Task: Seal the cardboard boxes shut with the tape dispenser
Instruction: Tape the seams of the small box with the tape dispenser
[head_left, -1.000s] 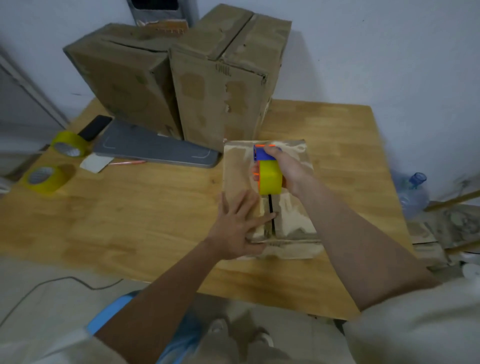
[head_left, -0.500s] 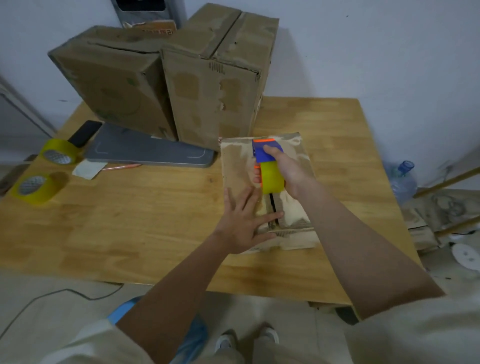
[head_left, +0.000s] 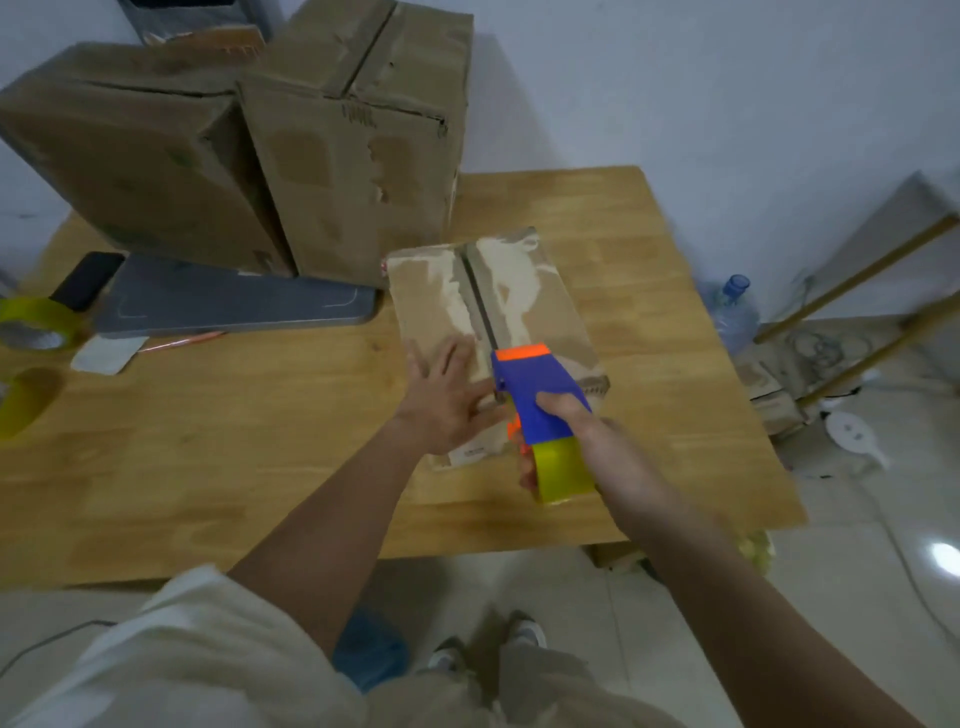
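Three cardboard boxes are sitting on the counter (head_left: 218, 457): two tall boxes (head_left: 130, 171) (head_left: 358, 156) at the back and one flat box (head_left: 524, 312) in front. One tape dispenser (head_left: 540, 415) is showing. Two loose yellow tape rolls (head_left: 36, 322) (head_left: 23, 400) are lying at the left edge. Two hands (head_left: 447, 400) (head_left: 587, 431) are reaching in.

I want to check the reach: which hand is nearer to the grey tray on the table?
Left. The left hand lies flat on the small box, on the side toward the grey tray. The right hand grips the tape dispenser farther right, at the box's near end.
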